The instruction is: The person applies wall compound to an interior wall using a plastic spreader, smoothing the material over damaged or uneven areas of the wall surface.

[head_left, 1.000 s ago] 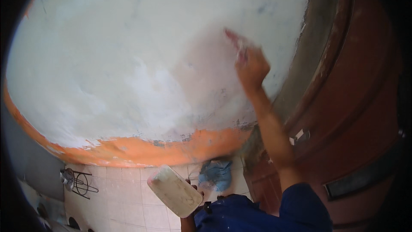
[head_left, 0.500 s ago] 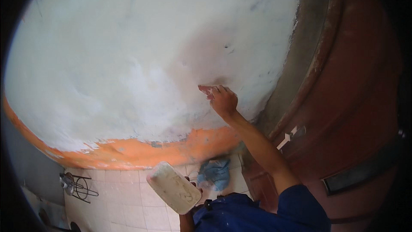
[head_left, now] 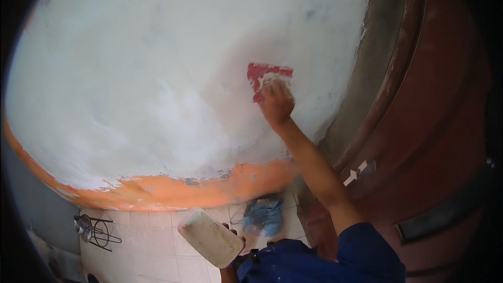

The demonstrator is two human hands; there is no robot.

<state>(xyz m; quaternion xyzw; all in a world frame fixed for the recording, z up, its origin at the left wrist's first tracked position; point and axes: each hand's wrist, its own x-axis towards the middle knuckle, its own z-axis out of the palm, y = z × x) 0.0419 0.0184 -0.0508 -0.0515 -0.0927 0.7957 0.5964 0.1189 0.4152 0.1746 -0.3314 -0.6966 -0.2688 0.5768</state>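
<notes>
My right hand (head_left: 277, 104) grips a red putty spreader (head_left: 255, 77) smeared with white putty, its wide edge up against the wall (head_left: 157, 63). Most of that wall carries a pale whitish coat, with a ragged orange band (head_left: 157, 191) along the bottom. Low in front of my body, my left hand (head_left: 237, 235) supports a pale rectangular plate (head_left: 209, 237) with rounded corners and some smears on it. Only a few of the left fingers show at its right edge; the rest of that hand is behind the plate.
To the right stands a dark red door (head_left: 440, 84) with a metal handle (head_left: 356, 173). A bluish plastic bag (head_left: 263, 217) lies on the tiled floor (head_left: 157, 246) by the wall. At the far left is a metal stand (head_left: 102, 231) near a grey wall (head_left: 39, 178).
My right hand has moved up the wall and turned the spreader, so more of its red face shows. The plate in my left hand sits slightly lower in view.
</notes>
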